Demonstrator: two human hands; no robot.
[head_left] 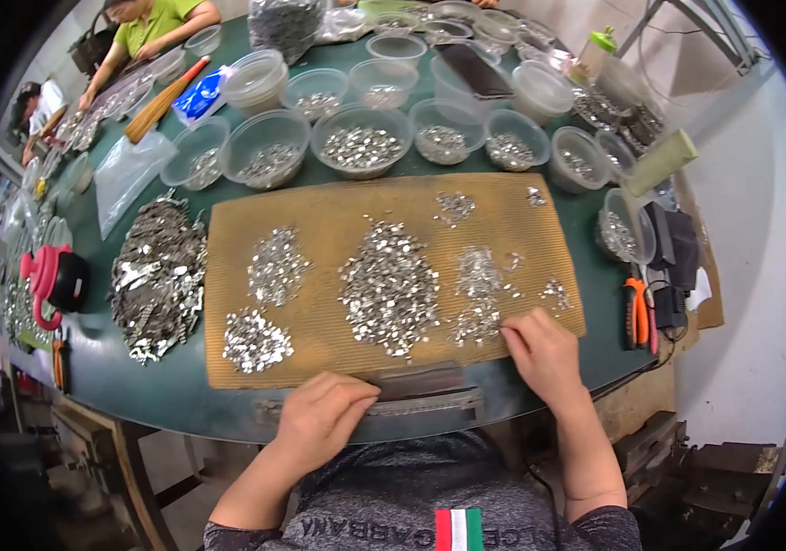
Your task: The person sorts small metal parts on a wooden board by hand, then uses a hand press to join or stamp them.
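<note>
My left hand [321, 415] is at the front edge of the table, thumb and fingers pressed together beside the left end of a dark flat strip [419, 380]. Whether it grips the strip or a small piece cannot be made out. Just in front of the strip lies a narrow metal rail [430, 404]. At the mat's front right, my right hand [543, 356] is closed in a pinch by a pile of small silver metal pieces [477, 321]; its fingertips hide what they hold, if anything. A larger pile of pieces [388, 289] covers the middle of the ribbed brown mat [320, 207].
Plastic bowls of metal pieces [361, 147] line the mat's far side. Left stand a heap of silver strips [159, 275] and a pink-and-black jug [53, 280]. Orange-handled pliers [636, 312] lie right. A person in green [150, 32] works at the far left.
</note>
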